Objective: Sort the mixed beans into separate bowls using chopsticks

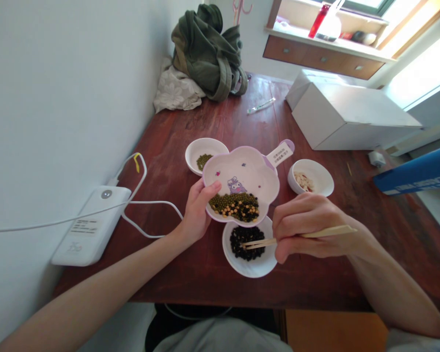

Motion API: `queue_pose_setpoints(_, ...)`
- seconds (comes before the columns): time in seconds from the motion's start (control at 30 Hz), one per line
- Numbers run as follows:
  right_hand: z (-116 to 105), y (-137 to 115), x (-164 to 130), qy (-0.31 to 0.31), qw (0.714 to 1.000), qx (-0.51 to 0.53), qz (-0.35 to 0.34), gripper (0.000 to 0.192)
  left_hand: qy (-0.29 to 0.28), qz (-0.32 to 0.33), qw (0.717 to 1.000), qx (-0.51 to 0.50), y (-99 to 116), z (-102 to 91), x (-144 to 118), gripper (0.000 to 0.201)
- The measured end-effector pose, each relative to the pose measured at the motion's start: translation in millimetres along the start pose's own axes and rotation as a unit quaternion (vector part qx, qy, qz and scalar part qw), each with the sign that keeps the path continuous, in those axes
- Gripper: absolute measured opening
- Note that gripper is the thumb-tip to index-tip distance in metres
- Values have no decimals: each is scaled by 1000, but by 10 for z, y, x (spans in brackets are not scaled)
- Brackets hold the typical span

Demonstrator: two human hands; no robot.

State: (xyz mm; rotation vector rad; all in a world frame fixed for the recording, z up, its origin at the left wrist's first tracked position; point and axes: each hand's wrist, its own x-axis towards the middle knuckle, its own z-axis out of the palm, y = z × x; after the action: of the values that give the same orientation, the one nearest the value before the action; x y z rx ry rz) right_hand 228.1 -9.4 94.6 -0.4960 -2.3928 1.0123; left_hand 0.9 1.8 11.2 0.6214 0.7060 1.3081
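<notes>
The right hand (308,230) has its grip closed around a pair of wooden chopsticks (278,239), fingers curled over them, the tips pointing left into the black beans in the near white bowl (253,266). That bowl sits close to the front edge of the worktop (190,274), with only a narrow strip of wood between its rim and the drop.

The left hand (198,210) has its grip closed on the left rim of the flower-shaped dish (242,181), thumb on top at the edge, fingers beneath. The dish is tilted toward the person, and its mix of green, yellow and black beans (236,205) has gathered at the low near side, which overhangs the far rim of the black-bean bowl. Its handle (280,152) points away to the right.

Just behind the left side of the dish stands a small white bowl with green beans (204,155), its rim partly covered by the dish. To the right, near the right hand, is another small white bowl of pale pieces (311,177).

Left of the left wrist, white cables (139,220) loop across the worktop from a white device (90,225) at the wall-side edge. Farther back the wood lies open as far as a white box (344,120) on the right, a green garment (209,51) in the far corner, and a small wrapped stick (261,105) between them. A blue box (418,175) juts in at the right edge.
</notes>
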Motion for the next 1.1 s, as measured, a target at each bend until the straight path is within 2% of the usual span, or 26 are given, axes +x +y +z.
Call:
queue_pose_setpoints(0.3, 26, 16, -8, 1, 1000, 0, 2, 28, -12, 4, 1000, -11, -1, -6, 17, 29)
queue_pose_setpoints(0.67, 4, -32, -17, 4, 1000, -16, 18, 26, 6, 6, 1000, 4, -17, -5, 23, 31)
queue_pose_setpoints(1.1, 48, -5, -32, 7, 1000, -9, -2, 23, 11, 5, 1000, -9, -26, -21, 58, 34)
